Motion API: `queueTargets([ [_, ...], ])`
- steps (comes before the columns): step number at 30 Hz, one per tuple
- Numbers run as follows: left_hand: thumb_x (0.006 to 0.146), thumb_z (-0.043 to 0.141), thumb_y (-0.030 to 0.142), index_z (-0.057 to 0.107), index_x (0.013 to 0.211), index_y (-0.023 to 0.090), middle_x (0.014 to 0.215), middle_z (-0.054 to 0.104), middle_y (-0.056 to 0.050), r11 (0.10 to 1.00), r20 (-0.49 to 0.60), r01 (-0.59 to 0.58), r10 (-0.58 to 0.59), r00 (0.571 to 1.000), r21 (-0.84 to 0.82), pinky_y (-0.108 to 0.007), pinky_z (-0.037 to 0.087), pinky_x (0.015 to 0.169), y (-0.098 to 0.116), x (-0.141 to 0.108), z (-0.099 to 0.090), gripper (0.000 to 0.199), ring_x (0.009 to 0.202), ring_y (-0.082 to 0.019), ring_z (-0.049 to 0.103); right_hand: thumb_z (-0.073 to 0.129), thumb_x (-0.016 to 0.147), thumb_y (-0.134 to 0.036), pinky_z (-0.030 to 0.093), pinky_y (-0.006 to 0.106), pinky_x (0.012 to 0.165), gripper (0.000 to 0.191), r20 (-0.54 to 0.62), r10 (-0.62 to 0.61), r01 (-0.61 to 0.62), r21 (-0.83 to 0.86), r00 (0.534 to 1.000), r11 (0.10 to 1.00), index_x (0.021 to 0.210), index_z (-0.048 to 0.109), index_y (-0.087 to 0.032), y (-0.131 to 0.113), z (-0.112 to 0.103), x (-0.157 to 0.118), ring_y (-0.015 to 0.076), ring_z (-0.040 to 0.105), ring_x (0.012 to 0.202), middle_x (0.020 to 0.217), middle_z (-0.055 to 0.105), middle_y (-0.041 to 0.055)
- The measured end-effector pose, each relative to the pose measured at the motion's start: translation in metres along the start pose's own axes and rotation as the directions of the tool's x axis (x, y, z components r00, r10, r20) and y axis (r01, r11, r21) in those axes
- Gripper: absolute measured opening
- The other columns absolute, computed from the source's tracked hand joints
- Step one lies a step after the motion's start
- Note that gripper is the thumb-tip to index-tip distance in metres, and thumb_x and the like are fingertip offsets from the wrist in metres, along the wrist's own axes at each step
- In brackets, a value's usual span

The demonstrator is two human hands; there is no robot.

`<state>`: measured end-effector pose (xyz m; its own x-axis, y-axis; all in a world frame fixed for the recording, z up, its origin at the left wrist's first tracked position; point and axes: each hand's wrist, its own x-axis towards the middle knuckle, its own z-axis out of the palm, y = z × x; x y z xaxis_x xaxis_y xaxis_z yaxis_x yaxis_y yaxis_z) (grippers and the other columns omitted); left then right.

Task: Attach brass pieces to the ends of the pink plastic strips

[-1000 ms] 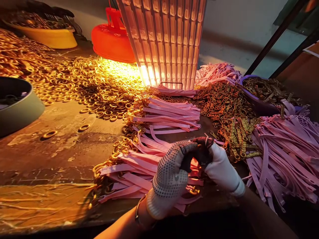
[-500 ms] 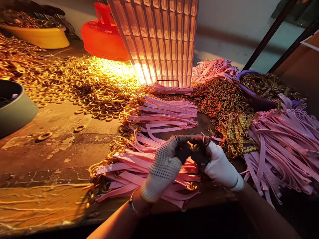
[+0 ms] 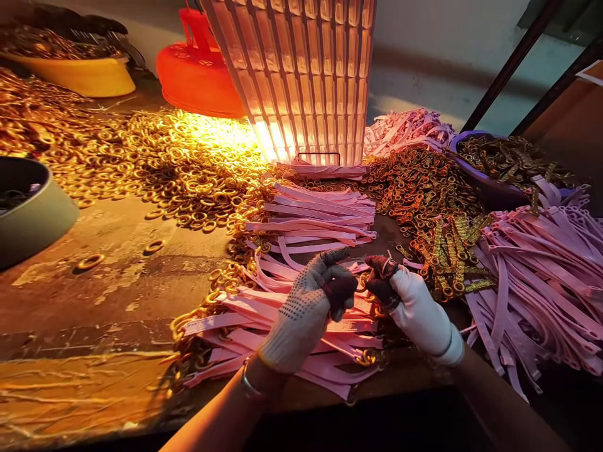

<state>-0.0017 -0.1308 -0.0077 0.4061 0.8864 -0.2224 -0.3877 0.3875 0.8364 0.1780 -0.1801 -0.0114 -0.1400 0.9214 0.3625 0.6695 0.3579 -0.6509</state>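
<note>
My left hand (image 3: 315,307), in a dotted grip glove with dark fingertips, is closed with its index finger raised; whatever it holds is hidden. Facing it, my right hand (image 3: 417,307), in a white glove with dark fingertips, pinches a small gold metal piece (image 3: 362,282). A narrow gap separates the two hands. Below them pink straps (image 3: 245,336) lie in a layered row, with gold rings (image 3: 188,323) at their left ends. Gold clasps (image 3: 366,358) show at some right ends.
Loose gold rings (image 3: 188,169) spread under an orange lamp (image 3: 200,78) beside a ribbed clear panel (image 3: 311,81). Gold metal links (image 3: 419,188) heap at right, near a purple basin (image 3: 478,172) and more pink straps (image 3: 541,276). A grey-green bowl (image 3: 42,213) stands left, a yellow basin (image 3: 89,75) behind.
My hands have moved slightly apart from touching fingertips; the left index finger has lifted away. A gold piece now shows at the right fingertips. The view has shifted slightly.
</note>
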Motion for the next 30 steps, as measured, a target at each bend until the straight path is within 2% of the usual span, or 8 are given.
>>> queueTargets([
  [4, 0.073, 0.077, 0.020, 0.058, 0.124, 0.016, 0.070, 0.059, 0.003, 0.988, 0.025, 0.117, -0.115, 0.993, -0.105, -0.013, 0.030, 0.039, -0.003, 0.005, -0.006, 0.054, 0.048, -0.005, 0.048, 0.055, 0.092, -0.014, 0.044, 0.044, 0.112, 0.048, 0.024, 0.053, -0.055, 0.124, 0.998, 0.991, 0.139, 0.057, -0.021, 0.007, 0.001, -0.005, 0.0246, 0.056, 0.128, 0.137, 0.061, 0.0122],
  [9, 0.076, 0.077, 0.021, 0.055, 0.124, 0.017, 0.069, 0.054, 0.005, 0.997, 0.008, 0.078, -0.078, 0.997, -0.014, -0.013, 0.031, 0.036, -0.007, 0.008, -0.009, 0.053, 0.046, -0.005, 0.047, 0.059, 0.095, -0.022, 0.057, 0.038, 0.095, 0.032, -0.016, 0.226, -0.201, 0.395, 0.974, 0.896, 0.126, 0.066, -0.023, 0.014, -0.002, -0.015, 0.0216, 0.069, 0.104, 0.117, 0.072, 0.0064],
  [13, 0.082, 0.074, 0.027, 0.053, 0.126, 0.019, 0.073, 0.056, 0.004, 0.994, 0.031, 0.017, -0.020, 0.999, 0.103, -0.016, 0.035, 0.037, -0.012, 0.007, -0.005, 0.049, 0.046, -0.007, 0.050, 0.055, 0.091, -0.014, 0.053, 0.039, 0.099, 0.037, -0.077, 0.120, -0.106, 0.167, 0.990, 0.980, 0.126, 0.066, -0.023, 0.003, -0.001, -0.010, 0.0236, 0.065, 0.110, 0.121, 0.069, 0.0091],
  [17, 0.082, 0.073, 0.026, 0.053, 0.123, 0.019, 0.074, 0.056, 0.005, 0.998, 0.034, 0.002, -0.004, 0.999, 0.063, -0.015, 0.033, 0.035, -0.014, 0.006, 0.003, 0.047, 0.043, -0.006, 0.046, 0.052, 0.084, -0.008, 0.054, 0.039, 0.093, 0.042, 0.011, 0.067, -0.067, -0.049, 0.998, 0.997, 0.121, 0.066, -0.022, -0.012, 0.007, -0.001, 0.0258, 0.065, 0.104, 0.114, 0.068, 0.0113],
  [21, 0.078, 0.072, 0.019, 0.056, 0.122, 0.019, 0.065, 0.047, 0.008, 0.992, 0.024, 0.110, -0.109, 0.994, -0.055, -0.012, 0.025, 0.036, -0.009, 0.009, 0.008, 0.047, 0.040, -0.001, 0.030, 0.059, 0.081, -0.015, 0.051, 0.031, 0.072, 0.016, -0.017, 0.101, -0.102, -0.191, 0.995, 0.976, 0.090, 0.068, -0.023, -0.014, 0.013, 0.005, 0.0218, 0.063, 0.075, 0.080, 0.067, 0.0057],
  [24, 0.074, 0.073, 0.018, 0.059, 0.122, 0.019, 0.063, 0.046, 0.008, 0.984, 0.036, 0.159, -0.156, 0.987, -0.078, -0.012, 0.021, 0.034, -0.006, 0.011, 0.009, 0.049, 0.039, -0.001, 0.025, 0.059, 0.077, -0.022, 0.042, 0.031, 0.059, 0.005, -0.034, 0.011, -0.022, -0.341, 0.999, 0.940, 0.073, 0.062, -0.021, -0.011, 0.016, 0.007, 0.0207, 0.057, 0.064, 0.069, 0.061, 0.0059],
  [27, 0.075, 0.074, 0.021, 0.059, 0.123, 0.021, 0.067, 0.048, 0.007, 0.987, -0.006, 0.149, -0.150, 0.989, -0.055, -0.013, 0.022, 0.036, -0.004, 0.014, 0.008, 0.051, 0.040, -0.001, 0.026, 0.055, 0.082, -0.024, 0.037, 0.030, 0.056, 0.012, -0.003, -0.010, 0.008, -0.317, 1.000, 0.948, 0.074, 0.061, -0.020, -0.006, 0.019, 0.008, 0.0188, 0.055, 0.060, 0.068, 0.061, 0.0058],
  [30, 0.083, 0.070, 0.030, 0.061, 0.121, 0.021, 0.065, 0.048, 0.006, 0.990, -0.001, 0.076, -0.077, 0.997, 0.121, -0.015, 0.025, 0.039, 0.000, 0.027, 0.004, 0.041, 0.041, -0.003, 0.032, 0.051, 0.091, -0.023, 0.036, 0.028, 0.056, 0.019, 0.000, 0.085, -0.084, -0.157, 0.996, 0.984, 0.074, 0.060, -0.021, 0.005, 0.017, 0.009, 0.0166, 0.054, 0.058, 0.066, 0.062, 0.0037],
])
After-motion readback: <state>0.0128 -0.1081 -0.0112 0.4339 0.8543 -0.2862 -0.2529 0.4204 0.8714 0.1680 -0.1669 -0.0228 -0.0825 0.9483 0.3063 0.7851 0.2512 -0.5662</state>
